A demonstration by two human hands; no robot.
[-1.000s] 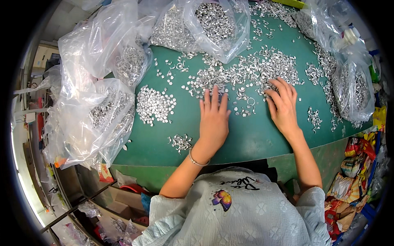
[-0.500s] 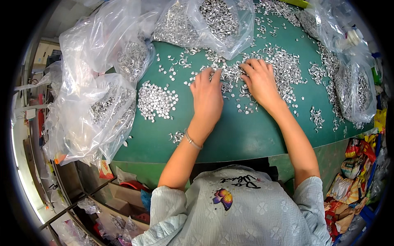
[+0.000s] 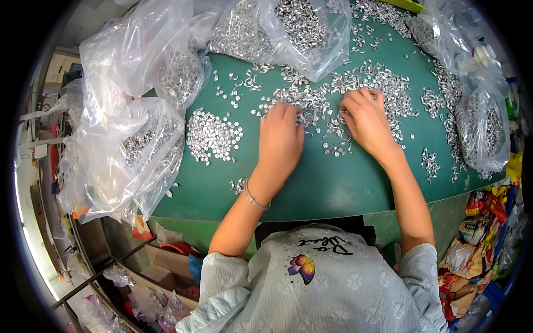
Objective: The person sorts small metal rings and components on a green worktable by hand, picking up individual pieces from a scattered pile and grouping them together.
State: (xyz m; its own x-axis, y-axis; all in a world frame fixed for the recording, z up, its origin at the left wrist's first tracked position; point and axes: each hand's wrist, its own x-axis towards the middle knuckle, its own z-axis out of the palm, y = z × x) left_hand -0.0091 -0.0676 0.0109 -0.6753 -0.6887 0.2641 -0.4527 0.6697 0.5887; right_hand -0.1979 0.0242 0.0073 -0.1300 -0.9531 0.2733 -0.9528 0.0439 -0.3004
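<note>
Small curved silvery metal pieces (image 3: 316, 100) lie in a loose heap on the green tabletop (image 3: 327, 188). At its near left edge is my left hand (image 3: 279, 136), wearing a bracelet (image 3: 252, 198), with fingers bent and drawn together. A silvery bit shows by its thumb; the fingertips are partly hidden. My right hand (image 3: 366, 119) curls its fingers down over the heap's right part, thumb close to them, and whatever they pinch is hidden. Left of my left hand lies a separate pile of small flower-shaped metal pieces (image 3: 212, 135).
Clear plastic bags with metal pieces stand at the left (image 3: 133, 150), far side (image 3: 302, 28) and right (image 3: 482, 125). A strip of loose pieces (image 3: 449, 111) runs along the right side. Small clusters lie at the near left (image 3: 239, 185) and right (image 3: 430, 164).
Both hands have drawn back slightly toward me, the right one also a little to the right. The right fingers are more curled, and the left fingers closer together.
</note>
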